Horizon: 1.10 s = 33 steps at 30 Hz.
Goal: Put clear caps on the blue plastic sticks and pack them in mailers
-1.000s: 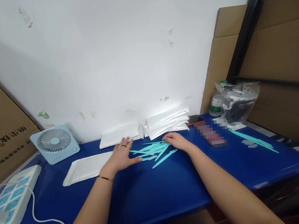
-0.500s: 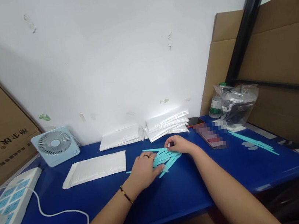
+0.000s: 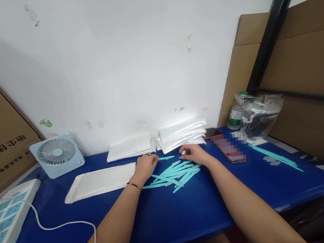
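Head view | left hand (image 3: 146,164), right hand (image 3: 193,154): loosely curled, empty, flanking thin turquoise plastic sticks (image 3: 173,173) fanned on blue bench (image 3: 175,216); right hand nearer.

I count one fan (image 3: 56,156), one power strip (image 3: 5,216), one phone (image 3: 229,150), one bottle (image 3: 235,116), one bag (image 3: 259,114), two stacks of white packets (image 3: 182,134) along my surface's far edge, one flat packet (image 3: 101,181), and over a dozen teal sticks (image 3: 173,173).

phone (image 3: 229,150): screen blurred | power strip (image 3: 0,216): cut off at left edge
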### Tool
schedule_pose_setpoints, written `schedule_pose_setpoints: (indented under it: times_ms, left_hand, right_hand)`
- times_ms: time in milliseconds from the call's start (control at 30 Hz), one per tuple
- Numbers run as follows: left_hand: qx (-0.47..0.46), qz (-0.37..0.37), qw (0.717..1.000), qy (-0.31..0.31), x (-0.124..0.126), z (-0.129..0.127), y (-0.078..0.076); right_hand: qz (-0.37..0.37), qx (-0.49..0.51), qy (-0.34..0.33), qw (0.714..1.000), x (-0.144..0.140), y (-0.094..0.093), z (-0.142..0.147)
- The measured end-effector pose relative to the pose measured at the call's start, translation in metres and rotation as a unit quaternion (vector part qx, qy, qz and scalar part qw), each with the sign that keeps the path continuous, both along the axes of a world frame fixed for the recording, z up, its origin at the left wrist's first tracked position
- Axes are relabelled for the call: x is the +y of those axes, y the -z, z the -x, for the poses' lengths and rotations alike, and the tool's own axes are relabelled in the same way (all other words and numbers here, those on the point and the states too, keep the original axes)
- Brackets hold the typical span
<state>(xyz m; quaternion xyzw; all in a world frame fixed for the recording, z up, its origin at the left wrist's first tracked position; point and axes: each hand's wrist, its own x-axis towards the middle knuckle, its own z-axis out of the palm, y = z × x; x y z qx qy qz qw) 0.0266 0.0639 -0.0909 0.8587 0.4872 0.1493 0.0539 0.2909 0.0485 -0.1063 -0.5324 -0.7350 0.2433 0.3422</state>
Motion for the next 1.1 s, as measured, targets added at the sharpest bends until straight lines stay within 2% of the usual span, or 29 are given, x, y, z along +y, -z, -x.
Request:
schedule_pose_setpoints:
  times_ms: [133,300,467,633,833,1033,1100]
  left_hand:
    - [-0.059,0.040,0.997,0.017,0.001,0.001,0.009]
    - [-0.081,0.030,0.996,0.017,-0.006,-0.002,0.009]
    - [-0.059,0.011,0.997,0.040,-0.016,-0.009,-0.001]
    - [-0.035,-0.017,0.999,0.029,-0.011,-0.013,-0.001]
    - [-0.031,-0.010,0.999,-0.002,-0.006,-0.005,0.004]
    - [-0.035,0.040,0.998,0.038,-0.003,-0.001,0.008]
    - [-0.042,0.029,0.998,0.039,-0.002,0.000,0.009]
  right_hand:
    - [-0.049,-0.072,-0.033,0.996,-0.006,-0.006,0.009]
    - [-0.021,-0.149,-0.043,0.988,-0.006,-0.006,0.021]
    - [-0.021,-0.147,-0.042,0.988,-0.007,-0.009,0.021]
    - [-0.058,-0.133,-0.011,0.989,-0.007,-0.013,0.015]
    - [-0.023,-0.132,0.060,0.989,-0.007,-0.014,-0.004]
    - [0.048,-0.157,-0.006,0.986,-0.018,-0.023,-0.015]
    - [0.057,-0.170,-0.007,0.984,-0.019,-0.023,-0.014]
